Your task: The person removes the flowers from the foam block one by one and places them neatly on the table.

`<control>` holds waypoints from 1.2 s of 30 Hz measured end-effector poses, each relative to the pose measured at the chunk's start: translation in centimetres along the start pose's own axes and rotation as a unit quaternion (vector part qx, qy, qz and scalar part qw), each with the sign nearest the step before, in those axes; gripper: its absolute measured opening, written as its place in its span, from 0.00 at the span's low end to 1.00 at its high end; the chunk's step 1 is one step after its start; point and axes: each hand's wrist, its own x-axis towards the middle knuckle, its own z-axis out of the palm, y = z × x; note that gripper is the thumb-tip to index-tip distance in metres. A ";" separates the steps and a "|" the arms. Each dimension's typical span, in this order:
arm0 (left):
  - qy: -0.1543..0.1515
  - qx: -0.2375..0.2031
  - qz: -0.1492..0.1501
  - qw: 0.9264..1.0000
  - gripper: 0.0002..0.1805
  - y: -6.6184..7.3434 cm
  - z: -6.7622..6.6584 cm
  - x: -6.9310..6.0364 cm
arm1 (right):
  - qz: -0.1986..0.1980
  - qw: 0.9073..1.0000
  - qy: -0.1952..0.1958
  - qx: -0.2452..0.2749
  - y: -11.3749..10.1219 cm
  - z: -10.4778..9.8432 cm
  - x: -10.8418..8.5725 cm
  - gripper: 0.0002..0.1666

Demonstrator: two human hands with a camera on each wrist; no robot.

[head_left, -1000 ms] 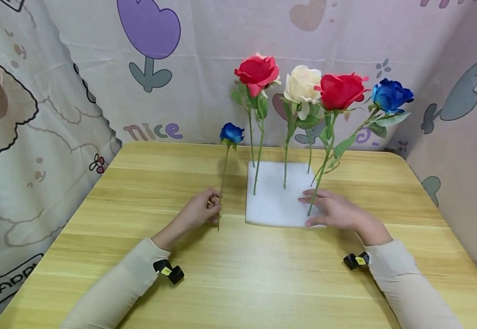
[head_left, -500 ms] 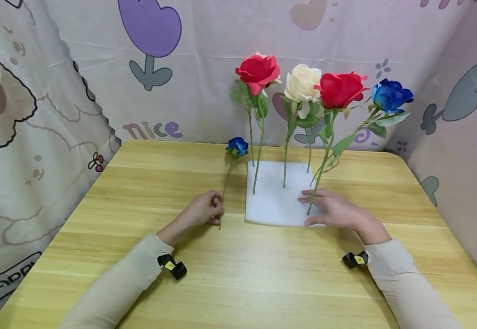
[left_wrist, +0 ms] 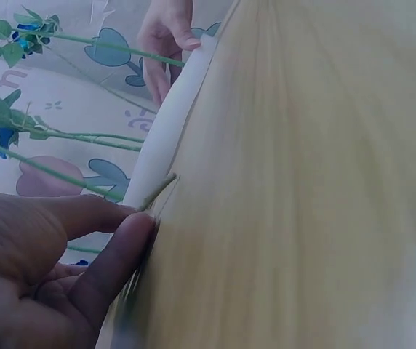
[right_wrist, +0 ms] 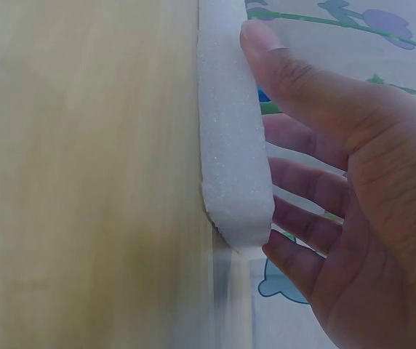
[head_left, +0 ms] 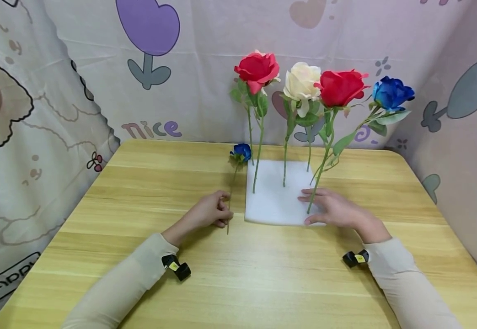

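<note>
Left hand (head_left: 210, 210), mid-frame, pinches blue rose (head_left: 241, 151) low on stem, likely to control tip; bloom beside foam block (head_left: 273, 208). Right hand (head_left: 339, 211), right of centre, fingers outstretched on foam, apparently steadying it.

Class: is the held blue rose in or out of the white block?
Out: the left hand pinches its stem, whose lower end shows beside the block.

The head view looks forward and down over the worktop (head_left: 246, 278) from farthest back. Both wrist views sit low, close and turned sideways, the worktop at frame right in the left's, frame left in the right's. All three share the white block (head_left: 273, 208) and right grip (head_left: 339, 211).
</note>
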 end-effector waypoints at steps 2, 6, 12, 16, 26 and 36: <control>-0.010 0.009 0.009 1.000 0.36 0.2 0.2 0.2 | -0.001 1.000 0.001 0.000 0.0 -0.1 0.0 0.43; -0.019 0.035 0.020 0.999 0.36 0.2 0.4 0.5 | -0.003 1.000 0.001 0.000 0.0 -0.2 0.0 0.43; -0.021 0.045 0.015 0.999 0.34 0.0 0.0 0.6 | -0.002 1.000 0.001 -0.001 0.1 -0.2 0.0 0.43; -0.014 0.054 0.013 0.998 0.31 0.0 -0.6 0.6 | -0.002 1.000 0.000 -0.001 0.1 -0.1 0.1 0.43; 0.020 0.088 0.069 0.994 0.25 0.8 -2.3 1.1 | -0.012 1.000 0.008 -0.001 0.2 0.0 0.1 0.43; 0.026 0.089 0.106 0.990 0.25 1.8 -2.7 1.8 | -0.003 1.000 -0.007 0.004 0.0 0.0 -0.1 0.42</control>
